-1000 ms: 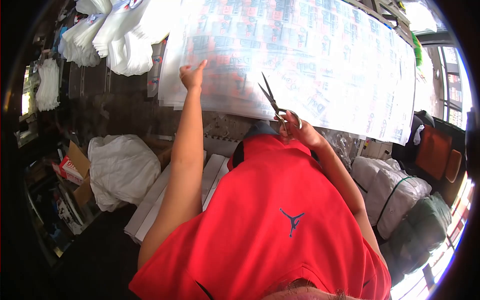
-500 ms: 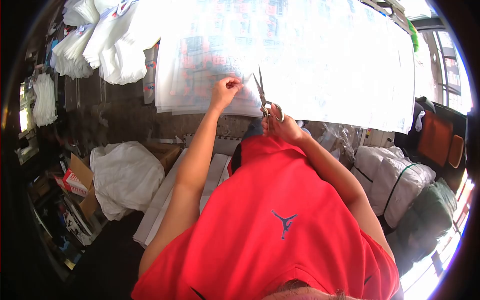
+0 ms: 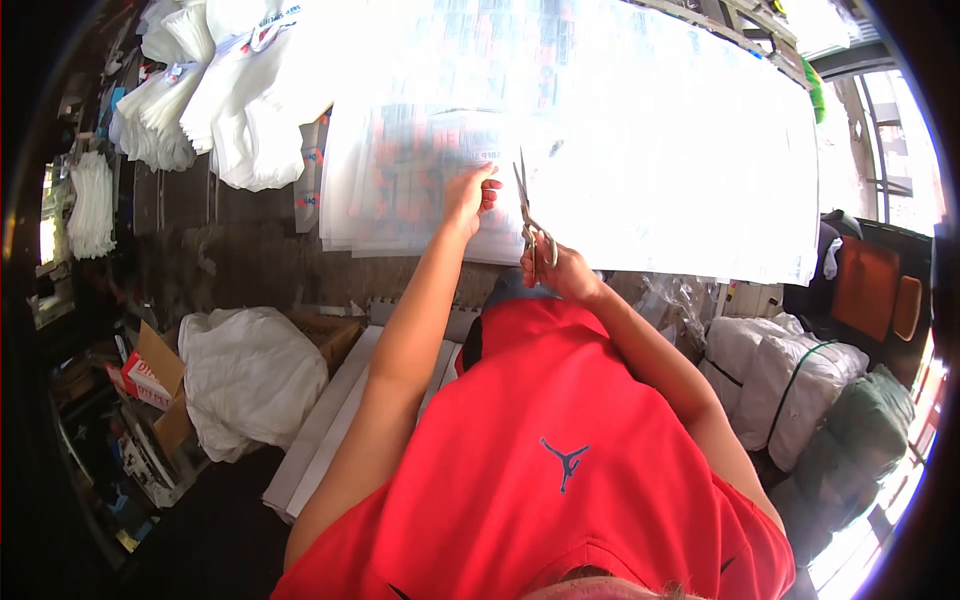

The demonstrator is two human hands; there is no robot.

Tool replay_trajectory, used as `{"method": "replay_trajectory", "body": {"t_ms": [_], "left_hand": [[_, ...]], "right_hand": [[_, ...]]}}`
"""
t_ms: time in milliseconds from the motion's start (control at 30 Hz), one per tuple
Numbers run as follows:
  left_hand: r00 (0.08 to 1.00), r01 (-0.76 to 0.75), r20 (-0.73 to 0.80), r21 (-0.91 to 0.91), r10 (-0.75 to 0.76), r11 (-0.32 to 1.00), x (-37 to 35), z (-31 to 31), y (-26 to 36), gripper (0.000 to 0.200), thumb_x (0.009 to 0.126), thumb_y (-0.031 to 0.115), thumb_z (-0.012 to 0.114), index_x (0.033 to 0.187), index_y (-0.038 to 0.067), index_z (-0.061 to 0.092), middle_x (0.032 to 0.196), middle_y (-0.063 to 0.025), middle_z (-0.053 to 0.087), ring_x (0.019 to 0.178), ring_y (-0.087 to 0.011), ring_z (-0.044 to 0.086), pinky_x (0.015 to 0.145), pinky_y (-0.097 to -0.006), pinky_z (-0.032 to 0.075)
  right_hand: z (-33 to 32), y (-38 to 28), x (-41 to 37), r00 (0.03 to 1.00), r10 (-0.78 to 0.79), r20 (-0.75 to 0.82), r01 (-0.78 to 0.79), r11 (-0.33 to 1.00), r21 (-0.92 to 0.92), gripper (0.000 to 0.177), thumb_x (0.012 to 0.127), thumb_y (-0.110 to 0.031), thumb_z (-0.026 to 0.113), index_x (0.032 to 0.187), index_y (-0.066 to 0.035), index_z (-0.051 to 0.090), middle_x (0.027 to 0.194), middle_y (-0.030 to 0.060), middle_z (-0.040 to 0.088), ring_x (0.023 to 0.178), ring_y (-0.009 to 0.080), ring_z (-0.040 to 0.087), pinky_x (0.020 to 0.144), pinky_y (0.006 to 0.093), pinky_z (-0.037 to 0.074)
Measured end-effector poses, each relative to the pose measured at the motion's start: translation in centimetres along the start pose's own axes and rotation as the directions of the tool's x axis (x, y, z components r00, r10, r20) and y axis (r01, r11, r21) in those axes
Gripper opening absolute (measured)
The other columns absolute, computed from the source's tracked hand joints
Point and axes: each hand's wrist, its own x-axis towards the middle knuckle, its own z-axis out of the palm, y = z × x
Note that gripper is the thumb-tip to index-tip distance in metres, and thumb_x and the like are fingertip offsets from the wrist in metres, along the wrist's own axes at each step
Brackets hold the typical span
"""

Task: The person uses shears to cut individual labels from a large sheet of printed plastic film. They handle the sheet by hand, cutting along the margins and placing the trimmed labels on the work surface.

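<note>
My right hand (image 3: 562, 274) has its fingers in the handles of a pair of metal scissors (image 3: 526, 207). The blades point away from me, slightly apart, over the near part of a bright stack of translucent printed sheets (image 3: 690, 205). Left of the scissors, my left hand (image 3: 471, 199) is over the same sheets with its fingers curled and thumb stretched forward. Whether a sheet edge is pinched there is lost in the glare. Faint red and blue print shows through on the sheets' left side; the right side is washed out white.
Bundles of white plastic bags (image 3: 245, 110) hang over the table's left end. A white sack (image 3: 250, 375) and an open carton (image 3: 155, 370) stand low on the left. Strapped white bales (image 3: 785, 380), a green sack (image 3: 850, 460) and an orange-backed chair (image 3: 862, 285) are on the right.
My left hand has shifted slightly right and turned, its thumb now pointing forward. The scissors blades have closed somewhat. The whole view has tilted, so the table sits lower.
</note>
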Motion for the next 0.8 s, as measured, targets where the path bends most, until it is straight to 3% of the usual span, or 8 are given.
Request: {"method": "replay_trajectory", "body": {"t_ms": [33, 67, 167, 333, 433, 533, 700, 800], "left_hand": [[0.995, 0.089, 0.052, -0.148, -0.082, 0.985, 0.4, 0.1, 0.1, 0.036, 0.088, 0.037, 0.069, 0.094, 0.001, 0.068, 0.067, -0.0013, 0.058, 0.053, -0.0081, 0.051, 0.049, -0.0212, 0.042], [0.995, 0.086, 0.054, -0.151, -0.079, 0.985, 0.9, 0.2, 0.2, 0.036, 0.088, 0.037, 0.069, 0.094, 0.001, 0.068, 0.067, -0.0013, 0.058, 0.053, -0.0081, 0.051, 0.049, -0.0212, 0.042], [0.957, 0.287, 0.184, -0.506, -0.222, 0.814, 2.9, 1.4, 0.1, 0.036, 0.086, 0.038, 0.072, 0.093, 0.004, 0.061, 0.064, -0.0014, 0.053, 0.047, -0.0086, 0.045, 0.045, -0.0222, 0.041], [0.985, 0.109, -0.064, -0.497, -0.162, 0.861, 5.5, 3.8, -0.8, 0.027, 0.079, 0.022, 0.080, 0.090, 0.007, 0.060, 0.067, -0.0021, 0.053, 0.053, -0.0111, 0.050, 0.048, -0.0254, 0.045], [0.965, -0.095, -0.261, -0.354, 0.000, 0.930, 3.4, 4.7, -0.4, 0.019, 0.079, 0.015, 0.078, 0.086, 0.008, 0.062, 0.073, -0.0025, 0.057, 0.064, -0.0124, 0.055, 0.061, -0.0312, 0.053], [0.943, -0.079, -0.331, -0.298, -0.025, 0.951, 2.9, 4.8, -0.4, 0.018, 0.078, 0.015, 0.078, 0.085, 0.007, 0.063, 0.075, -0.0032, 0.059, 0.066, -0.0133, 0.056, 0.063, -0.0315, 0.054], [0.971, -0.096, -0.237, -0.361, 0.008, 0.928, 2.2, 4.8, -0.7, 0.013, 0.082, 0.010, 0.075, 0.083, 0.004, 0.063, 0.079, -0.0062, 0.063, 0.070, -0.0153, 0.060, 0.063, -0.0290, 0.054], [0.970, -0.090, -0.244, -0.363, -0.002, 0.927, 1.9, 5.0, -0.7, 0.013, 0.082, 0.010, 0.074, 0.085, 0.003, 0.064, 0.080, -0.0061, 0.063, 0.070, -0.0157, 0.060, 0.064, -0.0291, 0.054]], "right_hand": [[0.1, -0.1, -0.3, 1.000, -0.011, 0.016, 0.011, 1.000, 0.002, 0.042, 0.103, -0.045, 0.036, 0.101, -0.005, 0.049, 0.083, 0.0083, 0.055, 0.075, 0.0196, 0.056, 0.072, 0.0322, 0.047], [0.1, 0.0, -0.4, 1.000, -0.012, 0.017, 0.012, 1.000, -0.002, 0.042, 0.103, -0.045, 0.036, 0.101, -0.005, 0.049, 0.083, 0.0083, 0.055, 0.075, 0.0196, 0.056, 0.072, 0.0322, 0.047], [0.0, -0.1, 0.2, 0.998, -0.057, -0.003, 0.057, 0.998, -0.011, 0.041, 0.103, -0.045, 0.038, 0.100, -0.006, 0.049, 0.083, 0.0081, 0.054, 0.075, 0.0194, 0.056, 0.072, 0.0326, 0.047], [-1.4, 0.9, 1.3, 0.998, -0.041, 0.047, 0.043, 0.998, -0.044, 0.037, 0.103, -0.044, 0.040, 0.099, -0.008, 0.048, 0.083, 0.0074, 0.053, 0.076, 0.0195, 0.055, 0.070, 0.0336, 0.047], [-0.4, 0.4, 1.6, 0.999, -0.054, 0.004, 0.055, 0.998, -0.020, 0.037, 0.102, -0.046, 0.040, 0.099, -0.010, 0.047, 0.084, 0.0069, 0.053, 0.075, 0.0191, 0.055, 0.070, 0.0334, 0.047], [0.4, 0.2, 2.1, 0.996, -0.089, -0.030, 0.089, 0.996, 0.017, 0.031, 0.103, -0.041, 0.040, 0.098, -0.011, 0.046, 0.084, 0.0060, 0.053, 0.074, 0.0185, 0.055, 0.071, 0.0329, 0.047], [0.3, 0.7, 2.8, 0.995, -0.101, -0.003, 0.101, 0.992, 0.070, 0.011, 0.099, -0.020, 0.039, 0.101, -0.012, 0.046, 0.083, 0.0044, 0.052, 0.074, 0.0174, 0.055, 0.071, 0.0324, 0.047], [0.1, 1.1, 3.0, 0.993, -0.120, 0.012, 0.119, 0.990, 0.081, 0.011, 0.095, -0.011, 0.038, 0.102, -0.011, 0.046, 0.083, 0.0036, 0.052, 0.074, 0.0166, 0.055, 0.070, 0.0313, 0.047]]}}
